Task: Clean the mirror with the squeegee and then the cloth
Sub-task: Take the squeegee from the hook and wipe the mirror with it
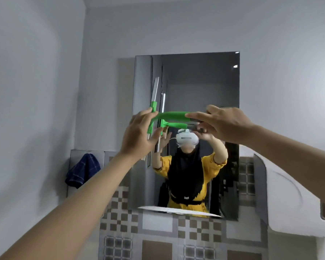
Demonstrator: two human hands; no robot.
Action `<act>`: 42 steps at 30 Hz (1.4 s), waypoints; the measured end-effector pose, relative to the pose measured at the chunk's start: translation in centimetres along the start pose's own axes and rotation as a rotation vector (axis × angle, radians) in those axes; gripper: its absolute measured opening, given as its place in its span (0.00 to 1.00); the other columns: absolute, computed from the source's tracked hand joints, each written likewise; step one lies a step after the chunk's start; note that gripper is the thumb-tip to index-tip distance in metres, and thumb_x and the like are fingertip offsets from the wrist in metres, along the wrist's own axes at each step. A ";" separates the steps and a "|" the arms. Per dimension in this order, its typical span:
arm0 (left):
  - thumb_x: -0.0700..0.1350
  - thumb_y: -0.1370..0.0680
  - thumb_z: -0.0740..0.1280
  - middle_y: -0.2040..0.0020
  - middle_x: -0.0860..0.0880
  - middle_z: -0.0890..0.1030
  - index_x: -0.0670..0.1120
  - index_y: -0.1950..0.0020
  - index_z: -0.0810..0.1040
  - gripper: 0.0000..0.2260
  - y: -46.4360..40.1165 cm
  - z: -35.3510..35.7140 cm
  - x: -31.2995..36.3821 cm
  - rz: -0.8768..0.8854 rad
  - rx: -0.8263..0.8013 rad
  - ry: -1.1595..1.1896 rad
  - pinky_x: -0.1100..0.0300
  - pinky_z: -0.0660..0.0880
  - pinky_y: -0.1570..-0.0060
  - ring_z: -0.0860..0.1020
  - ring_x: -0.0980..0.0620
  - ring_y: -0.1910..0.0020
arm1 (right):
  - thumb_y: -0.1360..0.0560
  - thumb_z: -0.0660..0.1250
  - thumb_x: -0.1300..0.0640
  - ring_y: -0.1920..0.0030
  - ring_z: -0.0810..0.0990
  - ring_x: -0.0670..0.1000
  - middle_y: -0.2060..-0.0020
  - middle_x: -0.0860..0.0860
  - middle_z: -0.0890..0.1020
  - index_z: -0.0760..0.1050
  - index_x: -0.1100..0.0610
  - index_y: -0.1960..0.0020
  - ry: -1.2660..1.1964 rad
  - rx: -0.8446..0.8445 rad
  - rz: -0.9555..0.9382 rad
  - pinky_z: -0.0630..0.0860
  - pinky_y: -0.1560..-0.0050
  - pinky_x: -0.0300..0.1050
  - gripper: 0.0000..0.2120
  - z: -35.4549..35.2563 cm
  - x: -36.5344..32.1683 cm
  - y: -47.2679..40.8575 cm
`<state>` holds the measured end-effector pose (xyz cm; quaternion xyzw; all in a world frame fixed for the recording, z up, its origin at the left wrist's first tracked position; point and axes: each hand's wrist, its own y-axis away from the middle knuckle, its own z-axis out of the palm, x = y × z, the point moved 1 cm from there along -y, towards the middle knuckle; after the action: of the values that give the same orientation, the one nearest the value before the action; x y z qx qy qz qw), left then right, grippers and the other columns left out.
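A frameless rectangular mirror (pixel 204 81) hangs on the wall ahead and reflects a person in a yellow top. A green squeegee (pixel 172 115) lies against its left part, handle level and blade upright along the mirror's left edge. My right hand (pixel 221 124) grips the grey end of the handle. My left hand (pixel 139 136) presses flat on the green blade head, fingers spread. A dark blue checked cloth (pixel 83 170) hangs over the tiled ledge at the lower left, away from both hands.
A white curved fixture (pixel 293 199) sticks out from the wall at the right, close under my right forearm. Brown and grey patterned tiles (pixel 158 235) cover the wall below the mirror. A side wall stands close at the left.
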<state>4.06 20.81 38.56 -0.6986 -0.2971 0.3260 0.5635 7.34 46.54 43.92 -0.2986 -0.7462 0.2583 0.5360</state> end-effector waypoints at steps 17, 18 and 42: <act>0.75 0.40 0.62 0.24 0.52 0.34 0.48 0.26 0.34 0.58 0.6 3.4 -14.7 -0.041 -0.550 -0.380 0.41 0.40 0.31 0.38 0.51 0.26 | 0.20 0.53 0.47 0.59 0.77 0.56 0.55 0.55 0.73 0.56 0.34 0.28 0.188 -0.036 0.081 0.56 0.72 0.39 0.21 1.0 6.1 -17.0; 0.74 0.40 0.64 0.25 0.52 0.33 0.48 0.26 0.34 0.58 0.9 3.8 -15.1 -0.040 -0.556 -0.375 0.41 0.40 0.31 0.37 0.51 0.26 | 0.19 0.53 0.47 0.59 0.77 0.55 0.55 0.55 0.73 0.56 0.34 0.28 0.193 -0.050 0.078 0.56 0.73 0.39 0.22 1.3 6.0 -17.5; 0.72 0.41 0.66 0.27 0.54 0.28 0.50 0.27 0.30 0.59 2.3 5.3 -16.5 -0.041 -0.545 -0.518 0.41 0.40 0.33 0.36 0.48 0.27 | 0.20 0.57 0.53 0.62 0.74 0.54 0.59 0.53 0.73 0.62 0.36 0.29 0.015 -0.034 0.308 0.68 0.63 0.45 0.22 3.4 9.2 -13.7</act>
<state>-10.11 10.64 37.46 -0.7111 -0.5197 0.3895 0.2694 -0.51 43.54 58.47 -0.4205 -0.6918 0.3223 0.4906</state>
